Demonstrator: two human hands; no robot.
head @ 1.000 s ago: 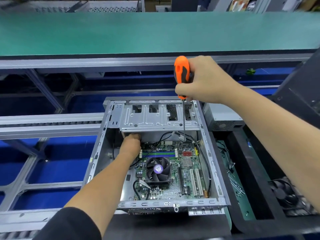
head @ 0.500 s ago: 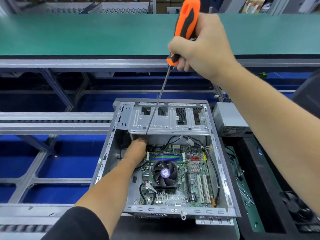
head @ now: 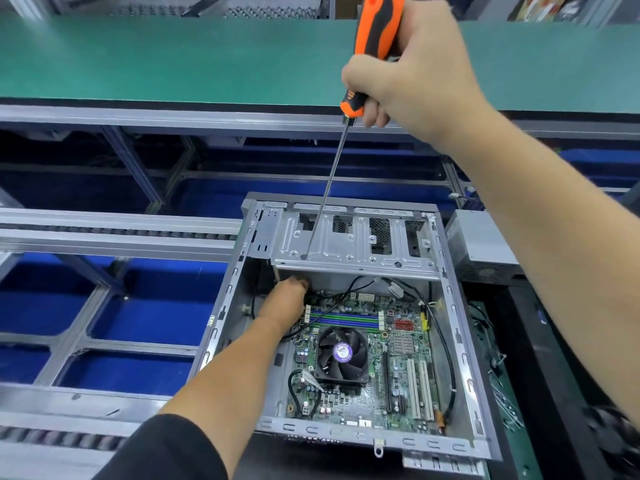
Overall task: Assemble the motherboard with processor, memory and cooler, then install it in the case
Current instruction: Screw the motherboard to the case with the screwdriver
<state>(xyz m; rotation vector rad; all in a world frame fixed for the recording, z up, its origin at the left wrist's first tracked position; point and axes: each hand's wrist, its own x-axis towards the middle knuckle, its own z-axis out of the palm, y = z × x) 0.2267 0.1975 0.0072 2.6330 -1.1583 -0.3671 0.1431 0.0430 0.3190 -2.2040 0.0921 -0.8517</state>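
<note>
An open grey computer case (head: 464,341) lies flat in front of me. Inside it sits the green motherboard (head: 405,372) with a black cooler fan (head: 341,355) and memory slots (head: 343,318). My right hand (head: 412,67) grips the orange-and-black handle of a long screwdriver (head: 377,39), held high and tilted. Its tip meets a hole in the metal drive bay plate (head: 349,251) at the case's far end. My left hand (head: 285,304) reaches into the case at the board's far left corner, under that plate; its fingertips are hidden.
A green conveyor belt (head: 173,60) runs across the far side. Grey roller rails (head: 114,233) and blue bins (head: 145,306) lie to the left. A grey power supply (head: 481,247) stands right of the case, and loose screws and parts lie in a black tray (head: 502,393).
My right hand rose and tilted the screwdriver, carrying its tip from the case's right side to the left hole of the drive bay plate. My left hand stayed under the plate.
</note>
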